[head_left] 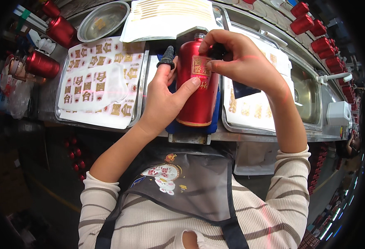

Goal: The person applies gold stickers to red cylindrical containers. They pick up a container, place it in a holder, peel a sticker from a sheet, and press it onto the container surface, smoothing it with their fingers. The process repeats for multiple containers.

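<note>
A red metallic bottle point(191, 99) with a silver neck lies in front of me on a blue-lined stand point(176, 128), neck pointing away. A gold-bordered square label point(199, 66) sits on its upper face. My left hand point(164, 97) holds the bottle's left side, thumb pressed on the face below the label. A dark ribbed sleeve point(166, 56) covers that hand's index fingertip, which sticks out beside the bottle. Curled over the bottle's right shoulder, my right hand point(236, 58) has its thumb at the label's right edge. Something dark shows among its fingers; part of its grip is hidden.
Sheets of gold decals point(95, 87) lie in a metal tray on the left; more sheets point(249, 110) fill a right tray. A metal bowl point(103, 21) and a striped sheet point(170, 18) are behind. A sink point(307, 97) is at right, red bottles point(43, 63) at left.
</note>
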Tool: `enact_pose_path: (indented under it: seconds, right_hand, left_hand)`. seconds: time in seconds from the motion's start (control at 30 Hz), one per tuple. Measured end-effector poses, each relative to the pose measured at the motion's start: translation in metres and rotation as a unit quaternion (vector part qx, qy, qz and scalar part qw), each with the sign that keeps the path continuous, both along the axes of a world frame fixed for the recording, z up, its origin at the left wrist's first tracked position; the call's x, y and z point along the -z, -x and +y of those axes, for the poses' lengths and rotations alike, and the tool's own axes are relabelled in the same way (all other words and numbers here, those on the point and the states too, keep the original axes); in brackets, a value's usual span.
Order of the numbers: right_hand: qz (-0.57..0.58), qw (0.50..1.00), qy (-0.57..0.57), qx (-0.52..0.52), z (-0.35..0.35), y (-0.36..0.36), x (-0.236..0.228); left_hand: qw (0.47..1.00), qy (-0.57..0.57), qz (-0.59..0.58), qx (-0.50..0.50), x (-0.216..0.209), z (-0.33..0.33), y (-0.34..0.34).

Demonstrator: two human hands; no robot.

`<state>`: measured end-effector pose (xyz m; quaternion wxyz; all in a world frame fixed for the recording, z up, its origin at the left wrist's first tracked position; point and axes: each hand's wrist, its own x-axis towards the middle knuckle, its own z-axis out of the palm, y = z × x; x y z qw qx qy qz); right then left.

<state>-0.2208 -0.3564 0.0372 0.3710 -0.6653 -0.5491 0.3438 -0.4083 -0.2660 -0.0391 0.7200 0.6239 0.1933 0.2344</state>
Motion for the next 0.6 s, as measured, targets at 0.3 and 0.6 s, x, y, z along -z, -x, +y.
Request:
enact_pose_path:
  seconds: [0.3,0.6]
  right_hand:
    - [0.069,0.955,-0.051,0.285,-0.042,0.051,0.032]
    - [0.085,0.952,-0.042,0.292,-0.042,0.065,0.039]
  left_hand:
    - [0.998,0.053,-0.035,0.007,0.000,-0.004,0.005]
    - [1.000,0.022,-0.014,-0.011,0.004,-0.004,0.003]
